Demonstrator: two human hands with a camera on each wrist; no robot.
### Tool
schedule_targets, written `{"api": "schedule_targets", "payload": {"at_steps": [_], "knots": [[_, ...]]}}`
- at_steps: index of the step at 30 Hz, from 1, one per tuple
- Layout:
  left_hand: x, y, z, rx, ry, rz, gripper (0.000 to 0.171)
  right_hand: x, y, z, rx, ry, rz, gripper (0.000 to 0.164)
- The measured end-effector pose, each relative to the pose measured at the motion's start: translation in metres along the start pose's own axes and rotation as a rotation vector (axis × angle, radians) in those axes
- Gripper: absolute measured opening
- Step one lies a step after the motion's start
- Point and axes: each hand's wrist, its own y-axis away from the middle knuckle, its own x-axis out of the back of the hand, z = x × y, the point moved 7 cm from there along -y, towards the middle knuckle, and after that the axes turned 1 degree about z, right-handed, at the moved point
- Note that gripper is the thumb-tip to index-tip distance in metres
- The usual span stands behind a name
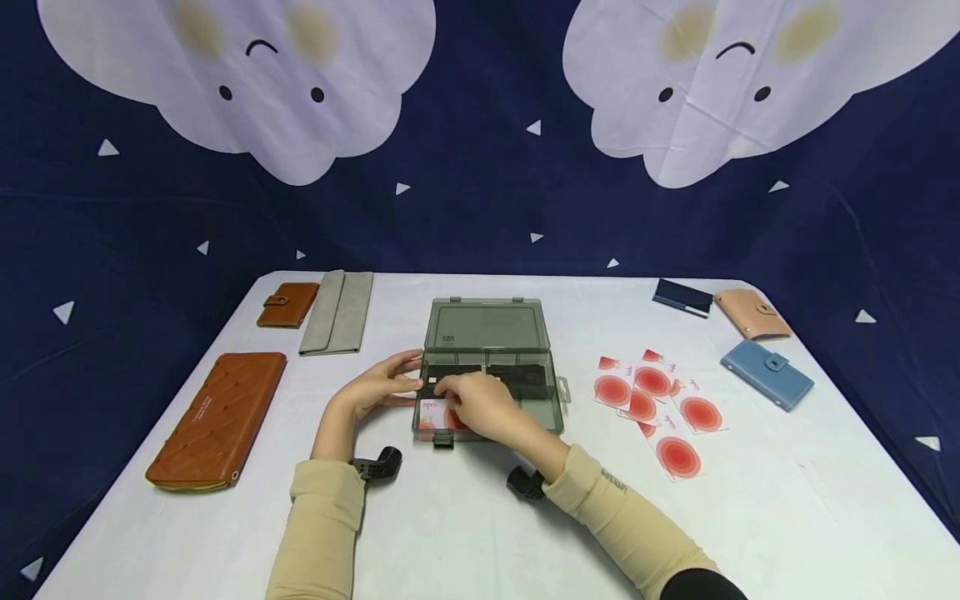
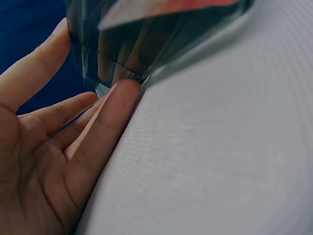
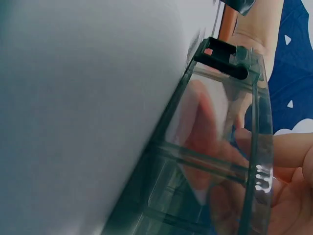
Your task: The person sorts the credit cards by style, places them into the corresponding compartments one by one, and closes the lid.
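A translucent grey-green plastic box [image 1: 555,417] stands on the table, its hinged lid [image 1: 489,325] laid back. My left hand [image 1: 378,385] rests against the box's left wall; in the left wrist view its thumb and fingers [image 2: 105,127] lie fairly straight along the plastic. Over the box's front left compartment, my right hand [image 1: 480,406] has curled fingers and pinches a white card with a red circle [image 1: 432,412]. Through the clear wall in the right wrist view, that card [image 3: 198,122] looks tilted. The right fingertips are partly hidden. Dark pieces [image 1: 525,379] fill the rear compartments.
Several red-circle cards [image 1: 678,457] overlap right of the box. Beyond them lie a dark card holder [image 1: 682,296], a tan wallet [image 1: 752,314] and a blue wallet [image 1: 767,373]. A large brown wallet [image 1: 221,417], small brown wallet [image 1: 288,304] and grey pouch [image 1: 337,312] lie left.
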Motion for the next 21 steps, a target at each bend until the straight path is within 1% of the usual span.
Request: {"api": "schedule_targets", "payload": {"at_steps": [4, 7, 10, 13, 14, 17, 19, 21], "knots": [[0.000, 0.001, 0.001, -0.003, 0.002, -0.001, 0.075, -0.002, 0.003, -0.001, 0.018, 0.006, -0.029, 0.023], [0.000, 0.002, 0.002, -0.007, 0.004, -0.005, 0.074, -0.001, 0.006, -0.001, 0.035, -0.015, -0.042, 0.025], [0.000, 0.002, 0.002, -0.009, 0.003, -0.008, 0.074, 0.003, 0.009, 0.000, 0.062, -0.059, -0.038, 0.025], [0.000, 0.003, 0.002, -0.011, 0.004, -0.010, 0.074, 0.010, 0.014, 0.003, 0.093, -0.111, -0.016, 0.023], [0.000, 0.002, 0.002, -0.012, 0.003, -0.011, 0.074, 0.014, 0.016, 0.004, 0.093, -0.131, -0.002, 0.023], [-0.001, 0.001, 0.001, -0.013, -0.001, -0.014, 0.075, 0.033, 0.024, 0.015, 0.088, -0.163, 0.085, 0.021], [-0.001, 0.000, 0.001, -0.014, -0.005, -0.013, 0.075, 0.050, 0.030, 0.027, 0.068, -0.183, 0.160, 0.020], [-0.001, 0.000, 0.000, -0.012, -0.004, -0.007, 0.074, 0.067, 0.037, 0.044, 0.029, -0.195, 0.230, 0.019]]}}
